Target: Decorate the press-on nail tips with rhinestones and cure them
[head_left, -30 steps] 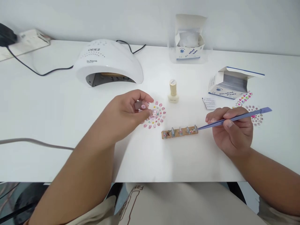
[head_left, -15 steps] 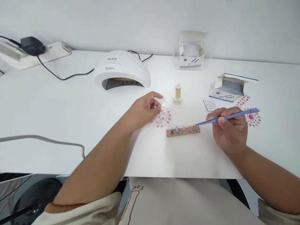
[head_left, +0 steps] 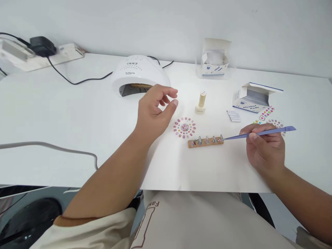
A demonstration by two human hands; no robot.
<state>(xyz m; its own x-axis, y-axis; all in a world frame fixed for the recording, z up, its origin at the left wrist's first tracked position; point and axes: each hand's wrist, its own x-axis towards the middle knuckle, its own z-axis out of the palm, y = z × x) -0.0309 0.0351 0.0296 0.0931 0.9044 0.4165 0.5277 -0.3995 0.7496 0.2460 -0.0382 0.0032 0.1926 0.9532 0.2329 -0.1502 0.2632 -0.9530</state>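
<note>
My right hand (head_left: 266, 147) grips blue-purple tweezers (head_left: 261, 133) between thumb and fingers. Their tip reaches the right end of a narrow brown strip (head_left: 206, 144), on which several silver false nails stand in a row. Small pink and white decorations show on some nails. My left hand (head_left: 157, 110) hovers above the table with thumb and fingers apart, holding nothing that I can see. Below and to its right lies a round sheet of pink nail stickers (head_left: 184, 128). Behind the strip stands a cream nail polish bottle (head_left: 200, 103) with a gold cap.
A white nail lamp (head_left: 140, 74) stands at the back left, its cable running to a power strip (head_left: 67, 53). Two alcohol pad boxes (head_left: 251, 98) sit at the back, with a small sachet (head_left: 233, 116) in front. More gem stickers (head_left: 267, 113) lie near my right hand.
My left hand has lifted off the pink sticker sheet and moved up and left. The tweezers stay at the strip's right end. The whole view has shifted slightly.
</note>
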